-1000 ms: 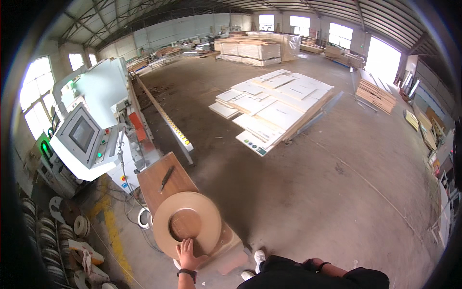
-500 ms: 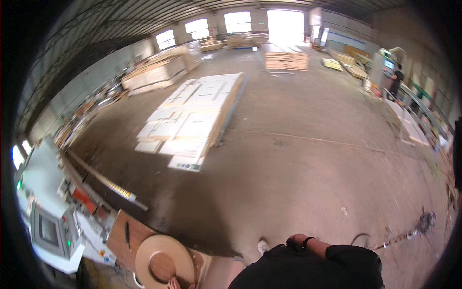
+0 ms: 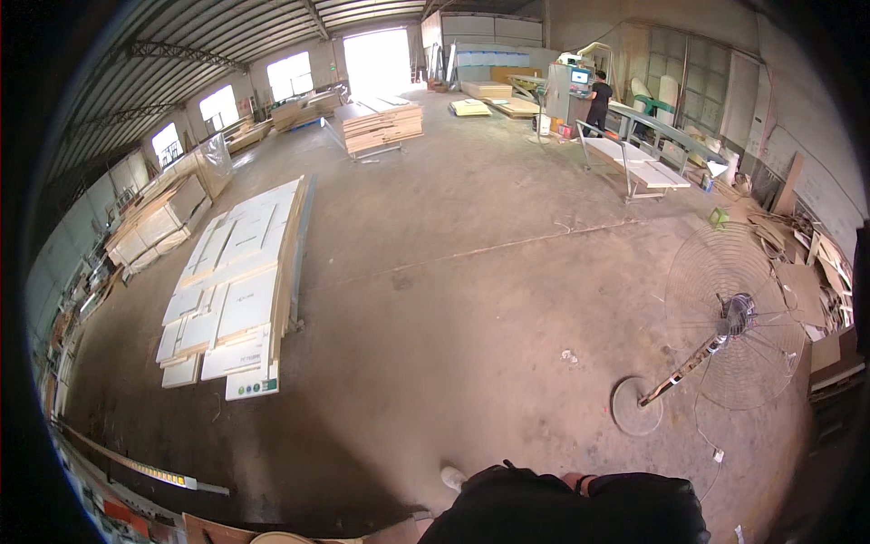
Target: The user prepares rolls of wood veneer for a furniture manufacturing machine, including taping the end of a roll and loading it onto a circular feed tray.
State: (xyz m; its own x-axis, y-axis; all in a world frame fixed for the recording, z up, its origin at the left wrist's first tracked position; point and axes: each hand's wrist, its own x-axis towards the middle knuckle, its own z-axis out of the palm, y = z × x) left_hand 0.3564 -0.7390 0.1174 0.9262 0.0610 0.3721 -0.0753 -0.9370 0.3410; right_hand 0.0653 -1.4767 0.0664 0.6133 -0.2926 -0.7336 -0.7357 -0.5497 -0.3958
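Note:
Only a small part of my right hand shows at the lower edge, beside a dark wristband. Black clothing covers the fingers, so whether it holds anything is hidden. My left hand is outside the picture. At the bottom left, just the upper rim of a tan round roll peeks in, with a brown board next to it. A light shoe stands on the floor in front of me.
A pedestal fan stands on a round base at right. White panels lie stacked at left, with a machine rail nearer. Board stacks stand farther off. A person works by a machine at the back right.
My view has swung to the right. The left hand by the roll and most of the machine have left the picture, the fan now shows fully, and less of my right hand is visible.

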